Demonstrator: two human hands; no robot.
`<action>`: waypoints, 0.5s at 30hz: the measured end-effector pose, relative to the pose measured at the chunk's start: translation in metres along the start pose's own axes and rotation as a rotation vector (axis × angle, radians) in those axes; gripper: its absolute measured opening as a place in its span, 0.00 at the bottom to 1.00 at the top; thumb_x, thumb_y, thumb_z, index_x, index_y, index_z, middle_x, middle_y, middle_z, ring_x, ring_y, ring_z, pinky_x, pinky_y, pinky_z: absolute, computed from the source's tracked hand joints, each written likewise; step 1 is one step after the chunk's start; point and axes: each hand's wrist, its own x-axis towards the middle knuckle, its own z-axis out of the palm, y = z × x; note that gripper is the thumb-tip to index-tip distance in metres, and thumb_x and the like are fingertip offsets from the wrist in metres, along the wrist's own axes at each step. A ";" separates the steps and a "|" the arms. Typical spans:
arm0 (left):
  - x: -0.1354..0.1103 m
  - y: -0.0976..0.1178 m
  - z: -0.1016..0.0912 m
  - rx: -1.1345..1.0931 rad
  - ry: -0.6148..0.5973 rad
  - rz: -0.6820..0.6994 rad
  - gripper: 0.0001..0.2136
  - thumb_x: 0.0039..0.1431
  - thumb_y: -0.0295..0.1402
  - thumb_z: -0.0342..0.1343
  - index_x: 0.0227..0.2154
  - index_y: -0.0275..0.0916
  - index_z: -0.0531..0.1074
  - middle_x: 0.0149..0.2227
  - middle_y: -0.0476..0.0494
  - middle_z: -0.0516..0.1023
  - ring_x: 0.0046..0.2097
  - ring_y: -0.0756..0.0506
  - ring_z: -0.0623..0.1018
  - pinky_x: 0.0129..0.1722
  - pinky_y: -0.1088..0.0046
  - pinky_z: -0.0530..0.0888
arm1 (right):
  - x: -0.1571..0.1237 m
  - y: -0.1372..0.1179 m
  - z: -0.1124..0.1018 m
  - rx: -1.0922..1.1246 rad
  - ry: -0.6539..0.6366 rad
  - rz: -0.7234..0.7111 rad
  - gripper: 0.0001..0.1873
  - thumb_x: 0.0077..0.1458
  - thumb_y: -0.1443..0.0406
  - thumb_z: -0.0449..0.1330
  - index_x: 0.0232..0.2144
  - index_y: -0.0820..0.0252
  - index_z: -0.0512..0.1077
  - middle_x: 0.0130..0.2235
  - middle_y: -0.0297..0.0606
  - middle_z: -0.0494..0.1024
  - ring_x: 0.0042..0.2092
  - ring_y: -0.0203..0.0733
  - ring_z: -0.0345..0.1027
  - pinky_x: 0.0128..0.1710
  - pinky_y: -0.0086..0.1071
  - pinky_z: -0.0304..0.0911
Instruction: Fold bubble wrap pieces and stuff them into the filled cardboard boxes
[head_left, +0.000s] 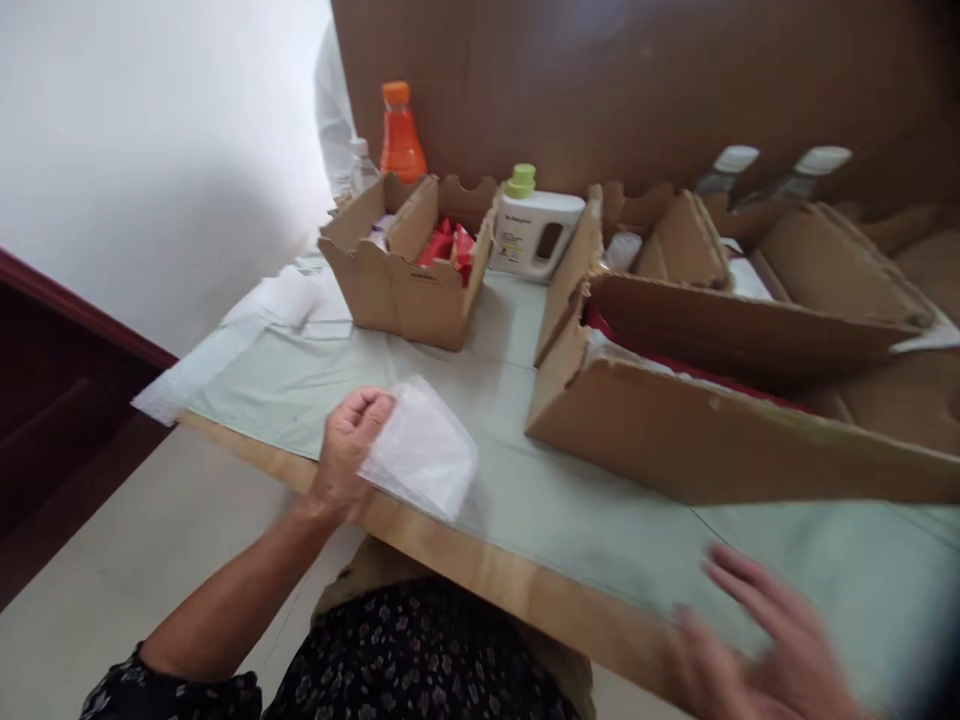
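Note:
My left hand (354, 440) is closed on one corner of a thin white foam-like pouch (424, 450), held just over the table's front edge. Its surface looks slightly see-through; I cannot make out anything inside. My right hand (772, 640) is at the lower right, blurred by motion, with its fingers apart and nothing in them. Below that hand lies the pale green cloth (600, 530) that covers the table.
A small divided cardboard box (409, 300) with red packets (448, 245) stands beyond my left hand. A larger divided cardboard box (720, 430) fills the right side. Between them is a white detergent bottle (536, 235). An orange bottle (401, 135) and white sheets (289, 300) are at left.

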 end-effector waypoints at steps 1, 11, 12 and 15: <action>-0.015 -0.005 0.020 -0.011 -0.062 -0.056 0.17 0.59 0.50 0.61 0.33 0.39 0.72 0.24 0.54 0.70 0.23 0.52 0.66 0.24 0.76 0.64 | -0.006 -0.022 0.007 0.049 -0.053 -0.030 0.33 0.65 0.53 0.60 0.70 0.48 0.60 0.65 0.51 0.70 0.63 0.67 0.68 0.57 0.64 0.70; -0.043 -0.006 0.071 0.015 -0.622 -0.233 0.15 0.53 0.41 0.66 0.41 0.38 0.77 0.35 0.45 0.81 0.35 0.48 0.78 0.34 0.73 0.73 | 0.001 -0.082 0.051 0.389 0.069 0.297 0.15 0.67 0.61 0.57 0.52 0.54 0.77 0.41 0.41 0.84 0.38 0.47 0.79 0.38 0.38 0.76; -0.040 -0.006 0.067 0.041 -0.688 -0.269 0.19 0.53 0.40 0.67 0.46 0.38 0.76 0.40 0.43 0.82 0.38 0.46 0.80 0.37 0.72 0.75 | 0.004 -0.079 0.048 0.484 0.069 0.439 0.13 0.67 0.58 0.58 0.46 0.55 0.79 0.37 0.39 0.84 0.34 0.44 0.77 0.33 0.35 0.74; -0.033 -0.003 0.054 0.169 -0.927 -0.339 0.27 0.53 0.37 0.64 0.56 0.39 0.72 0.49 0.40 0.82 0.47 0.42 0.81 0.44 0.67 0.77 | 0.017 -0.076 0.038 0.824 0.090 0.768 0.17 0.62 0.51 0.63 0.38 0.57 0.80 0.31 0.36 0.81 0.29 0.39 0.73 0.28 0.30 0.69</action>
